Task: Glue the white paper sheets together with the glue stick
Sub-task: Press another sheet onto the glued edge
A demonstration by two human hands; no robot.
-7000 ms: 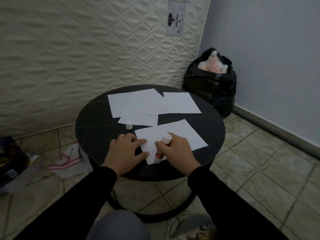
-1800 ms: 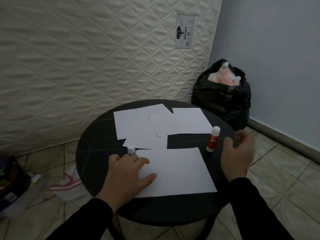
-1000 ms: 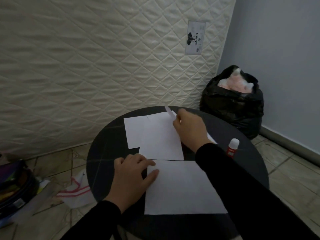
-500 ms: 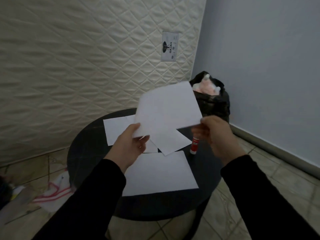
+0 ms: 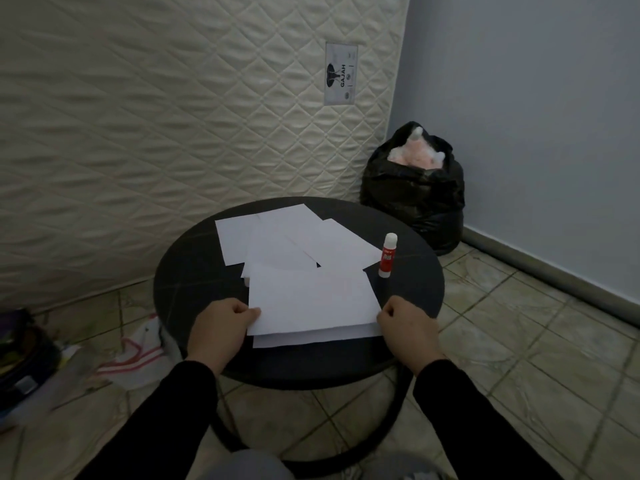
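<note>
five white paper sheets [image 5: 311, 299], one glue stick [image 5: 388, 255], two hands [image 5: 221, 325]

Domestic room, likely bedroom or storage corner: quilted mattress [image 5: 173, 133] stood upright against the wall at 11 o'clock, stuffed black bin bag [image 5: 415, 199] at 1 o'clock, tiled floor [image 5: 519, 341], low round black table [image 5: 311, 365] at centre.

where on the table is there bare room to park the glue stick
Bare dark top lies left of the loose sheets, along the table's left rim, and right of the glue stick. The near edge is bare below the top sheet. The middle is crowded with paper.
</note>
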